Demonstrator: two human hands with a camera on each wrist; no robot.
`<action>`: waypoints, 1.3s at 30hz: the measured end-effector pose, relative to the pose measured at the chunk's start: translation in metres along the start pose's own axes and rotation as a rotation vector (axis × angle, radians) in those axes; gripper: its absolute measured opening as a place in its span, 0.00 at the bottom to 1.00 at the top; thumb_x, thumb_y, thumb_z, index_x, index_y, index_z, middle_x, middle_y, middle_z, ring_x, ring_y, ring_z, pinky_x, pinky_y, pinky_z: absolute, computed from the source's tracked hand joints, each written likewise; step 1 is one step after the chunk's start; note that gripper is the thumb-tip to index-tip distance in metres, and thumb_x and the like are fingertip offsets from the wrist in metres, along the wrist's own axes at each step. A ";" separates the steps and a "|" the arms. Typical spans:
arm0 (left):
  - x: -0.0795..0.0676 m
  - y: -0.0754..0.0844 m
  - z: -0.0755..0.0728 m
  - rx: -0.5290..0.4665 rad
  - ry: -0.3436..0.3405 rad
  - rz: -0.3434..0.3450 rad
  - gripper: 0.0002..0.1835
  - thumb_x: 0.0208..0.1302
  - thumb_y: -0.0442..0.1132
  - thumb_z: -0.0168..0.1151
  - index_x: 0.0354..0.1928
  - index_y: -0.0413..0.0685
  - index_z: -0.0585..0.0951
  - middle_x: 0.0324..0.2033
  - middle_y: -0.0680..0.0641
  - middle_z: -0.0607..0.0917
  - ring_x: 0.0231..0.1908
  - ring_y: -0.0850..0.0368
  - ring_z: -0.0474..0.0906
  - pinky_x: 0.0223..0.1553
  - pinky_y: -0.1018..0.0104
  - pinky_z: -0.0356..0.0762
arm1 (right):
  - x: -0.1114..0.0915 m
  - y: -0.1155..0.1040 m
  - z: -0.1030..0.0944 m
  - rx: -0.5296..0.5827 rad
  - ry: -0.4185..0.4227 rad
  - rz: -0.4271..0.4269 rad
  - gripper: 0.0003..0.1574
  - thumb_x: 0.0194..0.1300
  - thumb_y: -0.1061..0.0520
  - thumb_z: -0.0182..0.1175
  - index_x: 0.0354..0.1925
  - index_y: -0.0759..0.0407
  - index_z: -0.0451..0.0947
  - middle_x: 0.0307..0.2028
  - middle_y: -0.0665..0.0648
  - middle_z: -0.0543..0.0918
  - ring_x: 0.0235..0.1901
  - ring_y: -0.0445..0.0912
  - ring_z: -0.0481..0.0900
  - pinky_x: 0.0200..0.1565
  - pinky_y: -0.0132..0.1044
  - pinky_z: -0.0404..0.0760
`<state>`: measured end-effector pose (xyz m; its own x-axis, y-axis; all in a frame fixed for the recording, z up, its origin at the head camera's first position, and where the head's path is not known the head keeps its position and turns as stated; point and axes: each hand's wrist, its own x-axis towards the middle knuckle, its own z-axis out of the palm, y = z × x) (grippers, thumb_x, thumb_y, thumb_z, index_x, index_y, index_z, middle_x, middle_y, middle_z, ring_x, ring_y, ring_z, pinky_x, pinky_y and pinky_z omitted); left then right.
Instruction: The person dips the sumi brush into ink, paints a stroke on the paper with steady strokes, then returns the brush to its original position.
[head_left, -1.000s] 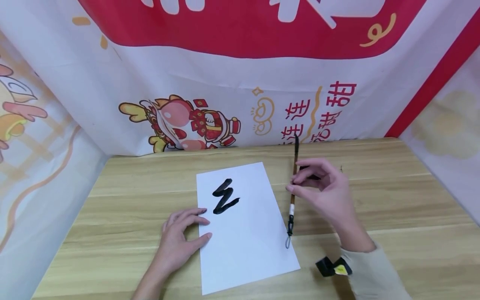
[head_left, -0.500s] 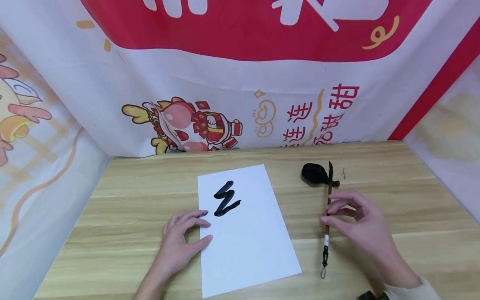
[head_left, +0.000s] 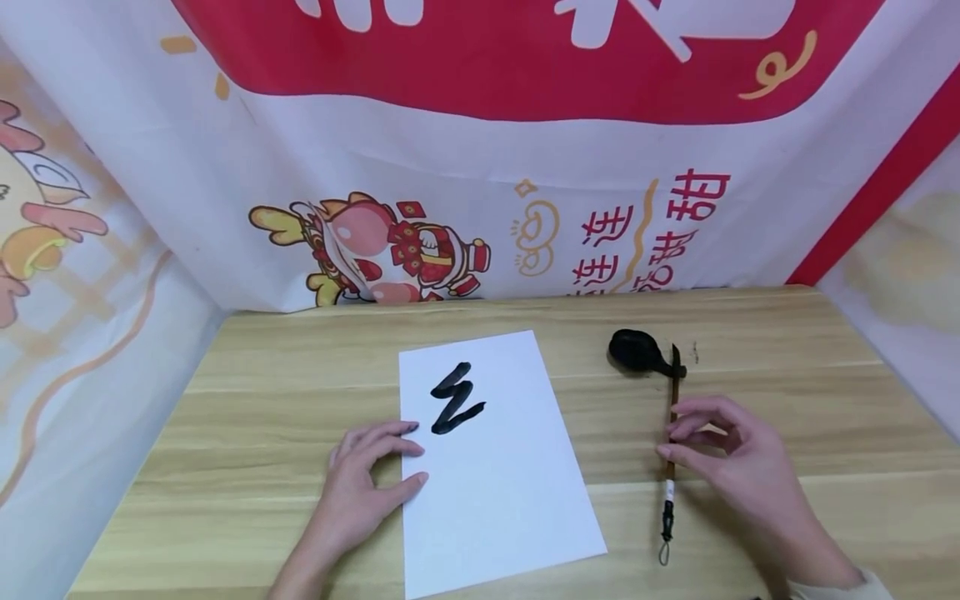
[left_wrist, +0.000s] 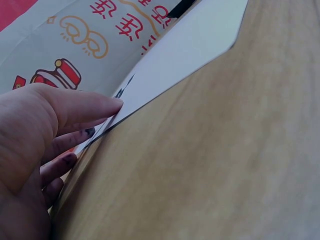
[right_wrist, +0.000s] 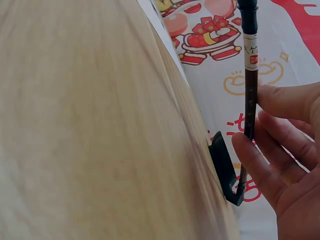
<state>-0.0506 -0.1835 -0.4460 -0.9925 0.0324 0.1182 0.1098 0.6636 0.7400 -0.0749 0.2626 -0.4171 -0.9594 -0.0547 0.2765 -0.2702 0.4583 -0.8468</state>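
My right hand [head_left: 742, 462] pinches a writing brush [head_left: 671, 472] between thumb and fingers, right of the paper. Its black tip points away from me and overlaps the handle end of a black, spoon-shaped dish [head_left: 636, 350]. In the right wrist view the brush [right_wrist: 251, 90] stands with its hanging-loop end up and its lower end at the dish [right_wrist: 223, 165]. A white paper sheet [head_left: 502, 492] bears a black zigzag brush stroke [head_left: 453, 400]. Relaxed fingers of my left hand [head_left: 360, 487] rest on the sheet's left edge; dark smudges mark two of the fingers in the left wrist view.
A light wooden table [head_left: 247, 433] carries everything. Behind it hangs a white and red printed cloth [head_left: 450, 108], which also closes in both sides. Small dark specks [head_left: 695, 352] mark the wood beside the dish handle.
My right hand has moved right and toward me with the brush, from beside the paper to the dish, uncovering the dish in the head view. My left hand has stayed on the sheet.
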 end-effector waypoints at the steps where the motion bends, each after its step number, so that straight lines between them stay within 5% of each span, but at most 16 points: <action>1: 0.000 0.001 0.000 0.000 -0.001 0.001 0.16 0.56 0.43 0.83 0.44 0.69 0.89 0.67 0.59 0.85 0.69 0.50 0.69 0.70 0.41 0.54 | -0.001 0.001 0.000 -0.001 -0.006 0.010 0.33 0.51 0.73 0.81 0.55 0.67 0.82 0.37 0.59 0.90 0.37 0.39 0.88 0.48 0.27 0.87; 12: 0.000 0.001 0.000 -0.015 -0.003 -0.005 0.17 0.55 0.42 0.83 0.45 0.68 0.89 0.67 0.59 0.85 0.70 0.51 0.68 0.71 0.41 0.52 | -0.002 0.012 0.001 -0.018 -0.080 0.056 0.25 0.59 0.67 0.78 0.54 0.64 0.83 0.41 0.59 0.91 0.40 0.40 0.90 0.49 0.27 0.87; 24: 0.000 0.003 0.000 -0.013 0.001 0.006 0.16 0.56 0.43 0.83 0.44 0.69 0.89 0.67 0.59 0.85 0.70 0.50 0.69 0.71 0.41 0.52 | -0.004 0.011 -0.001 -0.178 -0.091 0.078 0.11 0.71 0.52 0.73 0.51 0.45 0.86 0.47 0.46 0.91 0.46 0.31 0.86 0.49 0.24 0.83; 39: 0.000 0.001 0.000 -0.002 0.009 0.013 0.16 0.56 0.42 0.83 0.44 0.69 0.89 0.66 0.59 0.85 0.69 0.51 0.70 0.70 0.43 0.54 | -0.002 0.011 0.001 0.001 0.092 0.074 0.10 0.70 0.65 0.71 0.49 0.65 0.85 0.39 0.41 0.90 0.39 0.37 0.88 0.45 0.26 0.85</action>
<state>-0.0500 -0.1829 -0.4447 -0.9904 0.0348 0.1337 0.1231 0.6616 0.7397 -0.0762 0.2674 -0.4277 -0.9654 0.0607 0.2536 -0.1989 0.4573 -0.8668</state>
